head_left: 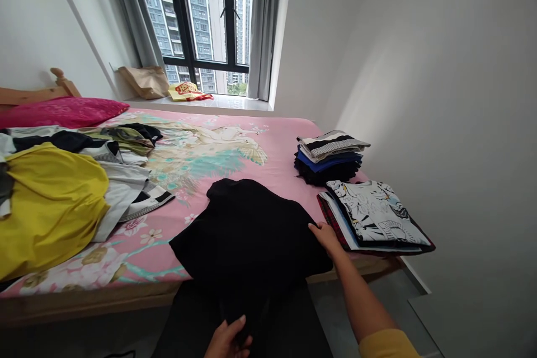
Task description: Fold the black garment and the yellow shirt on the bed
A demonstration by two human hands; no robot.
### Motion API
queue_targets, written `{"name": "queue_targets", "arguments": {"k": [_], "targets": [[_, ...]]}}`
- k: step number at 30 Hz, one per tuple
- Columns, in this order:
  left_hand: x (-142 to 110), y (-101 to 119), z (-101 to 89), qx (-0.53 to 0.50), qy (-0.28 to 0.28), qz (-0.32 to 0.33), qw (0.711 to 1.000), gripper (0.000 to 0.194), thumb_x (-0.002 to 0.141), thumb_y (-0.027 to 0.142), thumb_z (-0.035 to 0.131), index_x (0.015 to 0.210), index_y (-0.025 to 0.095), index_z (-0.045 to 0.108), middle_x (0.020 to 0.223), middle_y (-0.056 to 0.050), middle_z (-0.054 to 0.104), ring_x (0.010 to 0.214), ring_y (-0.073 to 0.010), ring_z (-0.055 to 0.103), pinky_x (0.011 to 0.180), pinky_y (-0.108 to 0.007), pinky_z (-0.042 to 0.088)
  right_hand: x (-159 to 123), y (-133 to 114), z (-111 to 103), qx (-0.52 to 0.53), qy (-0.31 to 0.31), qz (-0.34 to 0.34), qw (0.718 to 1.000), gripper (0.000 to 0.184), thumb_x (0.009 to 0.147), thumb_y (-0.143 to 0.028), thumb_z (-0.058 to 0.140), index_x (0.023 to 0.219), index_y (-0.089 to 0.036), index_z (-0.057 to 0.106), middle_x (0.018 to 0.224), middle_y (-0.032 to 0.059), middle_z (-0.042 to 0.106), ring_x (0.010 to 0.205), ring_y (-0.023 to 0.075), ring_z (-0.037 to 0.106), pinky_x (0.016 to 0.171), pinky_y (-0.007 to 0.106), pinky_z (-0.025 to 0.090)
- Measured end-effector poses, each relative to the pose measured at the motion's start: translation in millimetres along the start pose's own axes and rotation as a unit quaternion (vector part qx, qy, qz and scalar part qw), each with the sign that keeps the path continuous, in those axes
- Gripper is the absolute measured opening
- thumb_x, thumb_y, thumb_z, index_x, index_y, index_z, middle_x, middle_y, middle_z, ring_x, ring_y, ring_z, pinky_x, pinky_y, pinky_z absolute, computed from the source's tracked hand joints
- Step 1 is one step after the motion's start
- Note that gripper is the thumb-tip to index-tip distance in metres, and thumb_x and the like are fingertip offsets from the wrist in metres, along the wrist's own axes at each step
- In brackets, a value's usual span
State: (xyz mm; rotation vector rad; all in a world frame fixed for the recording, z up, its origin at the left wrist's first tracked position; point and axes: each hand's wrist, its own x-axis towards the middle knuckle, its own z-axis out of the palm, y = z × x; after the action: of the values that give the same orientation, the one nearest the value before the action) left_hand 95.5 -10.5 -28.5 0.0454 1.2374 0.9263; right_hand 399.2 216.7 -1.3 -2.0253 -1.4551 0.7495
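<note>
A black shirt (255, 224) lies spread over the near edge of the bed, and its lower end hangs down towards my dark-clothed legs. My right hand (325, 238) pinches the shirt's right edge between thumb and fingers. Low in the picture, my left hand (230, 340) has thumb and fingers closed on the lower end of the black cloth, which blends with my legs there. Just right of my right hand sits a stack of folded clothes (377, 215), with a white printed piece on top.
Behind that stack stands another folded pile (331, 148), topped by a striped piece. Loose clothes, including a yellow garment (59, 201), heap on the left of the pink bed sheet (281, 151). A red pillow (67, 112) lies behind them. A paper bag (146, 83) rests on the windowsill.
</note>
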Motion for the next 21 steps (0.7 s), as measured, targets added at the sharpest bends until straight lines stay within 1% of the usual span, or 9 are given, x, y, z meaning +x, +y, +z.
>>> {"name": "queue_targets", "arguments": {"k": [3, 5, 7, 10, 11, 14, 17, 19, 21], "targets": [[-8, 0, -2.9, 0.033, -0.025, 0.022, 0.999, 0.04, 0.061, 0.034, 0.078, 0.085, 0.018, 0.05, 0.073, 0.0, 0.062, 0.06, -0.0126, 0.061, 0.052, -0.022, 0.043, -13, 0, 4, 0.009, 0.017, -0.007, 1.0, 0.033, 0.075, -0.044, 0.051, 0.065, -0.015, 0.061, 0.063, 0.0039, 0.061, 0.064, 0.0178, 0.054, 0.059, 0.026, 0.036], [-11, -1, -8.7, 0.05, -0.033, 0.032, 0.998, 0.04, 0.061, 0.037, 0.078, 0.081, 0.017, 0.05, 0.068, 0.001, 0.061, 0.056, -0.0107, 0.058, 0.05, -0.02, 0.041, -29, 7, 1, 0.032, -0.006, -0.002, 0.999, 0.039, 0.077, -0.05, 0.049, 0.068, -0.015, 0.063, 0.067, 0.0056, 0.063, 0.068, 0.0196, 0.057, 0.059, 0.027, 0.039], [-13, -4, -15.1, 0.06, -0.029, 0.031, 0.997, 0.039, 0.061, 0.038, 0.077, 0.077, 0.018, 0.048, 0.066, 0.001, 0.061, 0.052, -0.0089, 0.055, 0.049, -0.02, 0.039, -47, 16, -4, 0.087, -0.08, 0.014, 0.993, 0.043, 0.073, -0.055, 0.055, 0.075, -0.013, 0.066, 0.073, 0.007, 0.067, 0.074, 0.0223, 0.061, 0.062, 0.028, 0.043], [-15, -6, -20.4, 0.067, -0.014, 0.025, 0.997, 0.037, 0.062, 0.037, 0.075, 0.073, 0.018, 0.046, 0.065, 0.0, 0.063, 0.049, -0.0071, 0.052, 0.051, -0.02, 0.04, -75, 26, -11, 0.189, -0.195, 0.041, 0.962, 0.045, 0.065, -0.049, 0.067, 0.089, -0.012, 0.067, 0.086, 0.0083, 0.07, 0.084, 0.0251, 0.064, 0.07, 0.031, 0.048], [-16, -6, -20.6, 0.071, -0.013, 0.023, 0.997, 0.035, 0.062, 0.037, 0.074, 0.072, 0.018, 0.046, 0.065, -0.001, 0.063, 0.048, -0.0069, 0.051, 0.051, -0.02, 0.04, -84, 28, -13, 0.214, -0.202, 0.045, 0.955, 0.045, 0.064, -0.047, 0.069, 0.092, -0.012, 0.067, 0.089, 0.0084, 0.07, 0.086, 0.0253, 0.064, 0.073, 0.032, 0.049], [-27, -3, -19.4, 0.084, -0.02, 0.049, 0.995, 0.03, 0.061, 0.033, 0.072, 0.068, 0.018, 0.047, 0.06, 0.0, 0.06, 0.046, -0.0076, 0.048, 0.049, -0.02, 0.037, -111, 29, -16, 0.293, -0.161, 0.064, 0.94, 0.045, 0.065, -0.044, 0.07, 0.098, -0.014, 0.067, 0.092, 0.0073, 0.071, 0.09, 0.0251, 0.064, 0.078, 0.032, 0.05], [-48, 3, -21.3, 0.09, -0.071, 0.115, 0.987, 0.022, 0.061, 0.027, 0.071, 0.066, 0.016, 0.052, 0.054, 0.003, 0.053, 0.049, -0.0092, 0.048, 0.051, -0.021, 0.036, -138, 29, -19, 0.36, -0.181, 0.128, 0.906, 0.048, 0.065, -0.047, 0.07, 0.101, -0.015, 0.067, 0.083, 0.0066, 0.071, 0.078, 0.0254, 0.066, 0.066, 0.033, 0.052], [-64, 8, -24.5, 0.106, -0.11, 0.147, 0.977, 0.018, 0.064, 0.027, 0.07, 0.07, 0.015, 0.058, 0.059, 0.001, 0.055, 0.056, -0.0113, 0.051, 0.057, -0.023, 0.039, -156, 29, -23, 0.393, -0.2, 0.17, 0.881, 0.05, 0.064, -0.048, 0.072, 0.101, -0.015, 0.067, 0.082, 0.0067, 0.071, 0.075, 0.0257, 0.066, 0.062, 0.033, 0.053], [-82, 13, -26.6, 0.143, -0.131, 0.159, 0.968, 0.021, 0.07, 0.034, 0.068, 0.077, 0.015, 0.062, 0.069, -0.002, 0.06, 0.066, -0.0145, 0.055, 0.063, -0.026, 0.042, -173, 28, -30, 0.42, -0.183, 0.194, 0.867, 0.052, 0.059, -0.047, 0.075, 0.1, -0.016, 0.068, 0.088, 0.0074, 0.071, 0.084, 0.0267, 0.066, 0.069, 0.034, 0.054]]}}
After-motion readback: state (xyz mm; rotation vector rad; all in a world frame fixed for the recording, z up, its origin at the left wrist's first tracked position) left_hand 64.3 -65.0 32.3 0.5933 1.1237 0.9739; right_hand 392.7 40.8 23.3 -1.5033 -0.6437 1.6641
